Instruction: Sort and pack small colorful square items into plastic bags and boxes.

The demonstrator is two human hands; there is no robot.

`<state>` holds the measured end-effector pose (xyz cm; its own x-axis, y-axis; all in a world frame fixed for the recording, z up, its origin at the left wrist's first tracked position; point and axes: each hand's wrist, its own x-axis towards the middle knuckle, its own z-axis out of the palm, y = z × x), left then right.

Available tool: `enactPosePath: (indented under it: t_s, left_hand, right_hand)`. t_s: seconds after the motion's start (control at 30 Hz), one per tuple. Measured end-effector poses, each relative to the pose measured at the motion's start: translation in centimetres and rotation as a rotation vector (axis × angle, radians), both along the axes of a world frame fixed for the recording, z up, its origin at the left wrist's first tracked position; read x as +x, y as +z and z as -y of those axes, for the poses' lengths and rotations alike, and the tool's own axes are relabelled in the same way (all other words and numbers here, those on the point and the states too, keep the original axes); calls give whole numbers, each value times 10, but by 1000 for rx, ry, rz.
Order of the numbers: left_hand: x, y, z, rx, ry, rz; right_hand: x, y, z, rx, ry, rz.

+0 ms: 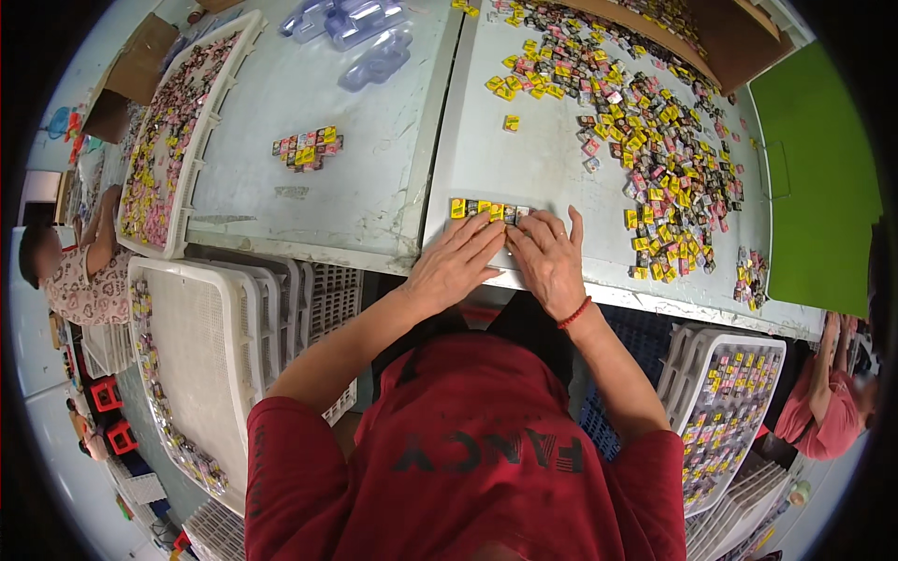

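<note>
Close to the table's front edge lies a straight row of small yellow, black and pink box-like pieces [486, 210]. My left hand [454, 262] is on the row's near side, fingertips pressed to the pieces and thumb pointing right. Against the row's right end, my right hand [547, 257] presses with bent fingers, its little finger sticking out. My hands partly cover the row, so its right end is hard to make out. A single yellow piece [511, 122] lies farther off, and a big loose heap of the same pieces [655, 159] spreads to the right.
A tight cluster of pieces [309, 148] sits on the left table, below clear plastic trays [374, 58]. A white crate [178, 224] of pieces stands farther left. Stacked crates [192, 374] flank me. A cardboard box [725, 42] borders the heap. Co-workers are at both sides.
</note>
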<state>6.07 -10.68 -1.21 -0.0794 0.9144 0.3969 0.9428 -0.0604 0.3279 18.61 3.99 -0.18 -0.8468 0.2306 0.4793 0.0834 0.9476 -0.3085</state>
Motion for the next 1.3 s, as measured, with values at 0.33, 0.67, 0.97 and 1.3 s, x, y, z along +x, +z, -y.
enactPosePath:
  t_s: [0.33,0.67,0.97,1.3]
  left_hand:
    - [-27,-10,17,168,562,798]
    - [-27,0,2,161,581,765]
    - [-46,14,13,145,669,957]
    - [-52,9,9,142,614,1161]
  right_hand:
    - [13,-3,-29,-479,-249,93]
    - [-5,-3,-28,-1203,-267,162]
    - [-15,1,-34,-1413,-307,187]
    - [-13,-7,-40,-1677,-227,160]
